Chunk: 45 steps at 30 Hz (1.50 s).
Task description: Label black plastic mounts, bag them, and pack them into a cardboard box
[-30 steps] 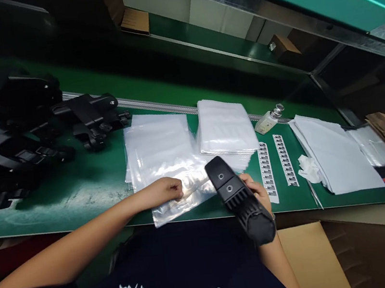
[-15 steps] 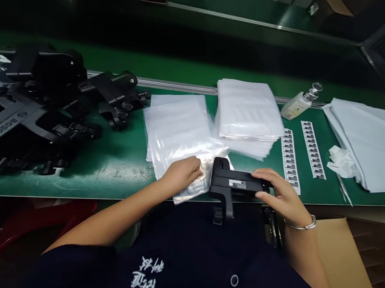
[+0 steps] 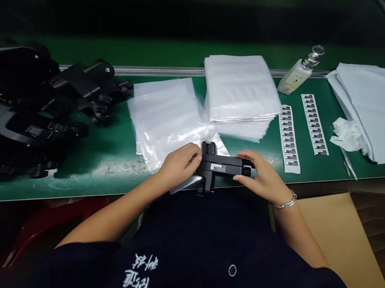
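Note:
My right hand (image 3: 265,176) grips one end of a black plastic bracket (image 3: 231,162), thumb on the near side and fingers on the far side. A small white label shows on the bracket's upper face. At the bracket's other end, my left hand (image 3: 183,165) is closed in a pinch at the edge of a clear plastic bag (image 3: 175,129). Some clear film bunches around the bracket's far arm; whether that arm is inside the bag I cannot tell. More flat bags lie beneath.
Black brackets (image 3: 8,110) are piled at the left. A thick stack of bags (image 3: 241,85), a pump bottle (image 3: 298,73), two label strips (image 3: 288,138), crumpled tissue (image 3: 346,134), tweezers (image 3: 348,163) and white sheets (image 3: 384,108) sit to the right. A cardboard box (image 3: 333,233) stands below the table edge.
The bracket has moved left, its arm end now meeting the bag beside my left hand. My right hand has travelled with it. The camera view has shifted slightly.

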{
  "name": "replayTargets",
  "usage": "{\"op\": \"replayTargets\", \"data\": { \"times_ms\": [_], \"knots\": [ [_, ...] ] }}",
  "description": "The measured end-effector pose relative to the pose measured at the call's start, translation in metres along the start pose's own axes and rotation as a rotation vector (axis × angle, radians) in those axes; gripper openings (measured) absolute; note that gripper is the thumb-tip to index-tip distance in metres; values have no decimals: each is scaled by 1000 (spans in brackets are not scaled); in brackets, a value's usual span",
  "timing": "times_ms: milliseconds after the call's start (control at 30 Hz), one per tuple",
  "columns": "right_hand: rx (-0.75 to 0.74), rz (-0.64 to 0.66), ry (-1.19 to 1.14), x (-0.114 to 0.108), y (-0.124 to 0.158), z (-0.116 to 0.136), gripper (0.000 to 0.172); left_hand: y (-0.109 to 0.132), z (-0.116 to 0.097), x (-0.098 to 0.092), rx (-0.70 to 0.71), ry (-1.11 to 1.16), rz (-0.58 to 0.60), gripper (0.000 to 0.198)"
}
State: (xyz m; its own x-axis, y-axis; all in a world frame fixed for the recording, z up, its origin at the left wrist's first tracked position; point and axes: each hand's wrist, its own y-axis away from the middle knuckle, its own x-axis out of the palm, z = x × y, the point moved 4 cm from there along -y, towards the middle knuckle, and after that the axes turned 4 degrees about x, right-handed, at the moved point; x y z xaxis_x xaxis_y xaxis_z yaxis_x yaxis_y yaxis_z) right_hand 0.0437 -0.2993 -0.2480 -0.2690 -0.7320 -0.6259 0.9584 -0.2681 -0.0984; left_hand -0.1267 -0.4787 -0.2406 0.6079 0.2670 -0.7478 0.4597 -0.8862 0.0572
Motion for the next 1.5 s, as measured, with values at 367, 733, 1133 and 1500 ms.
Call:
{"op": "replayTargets", "data": {
  "times_ms": [367,733,1133,1500],
  "knots": [
    [-6,-92,-78,-12,16,0,62,-10,14,-1,-94,-188,65,15],
    [115,-91,-103,-10,14,-11,82,-7,15,10,-180,-139,163,16],
    [12,-106,-36,-8,14,-2,83,14,-35,-66,-96,-516,-429,29],
    [68,-210,-226,-37,40,-4,80,-18,10,9,-103,-150,130,17]
  ]
}}
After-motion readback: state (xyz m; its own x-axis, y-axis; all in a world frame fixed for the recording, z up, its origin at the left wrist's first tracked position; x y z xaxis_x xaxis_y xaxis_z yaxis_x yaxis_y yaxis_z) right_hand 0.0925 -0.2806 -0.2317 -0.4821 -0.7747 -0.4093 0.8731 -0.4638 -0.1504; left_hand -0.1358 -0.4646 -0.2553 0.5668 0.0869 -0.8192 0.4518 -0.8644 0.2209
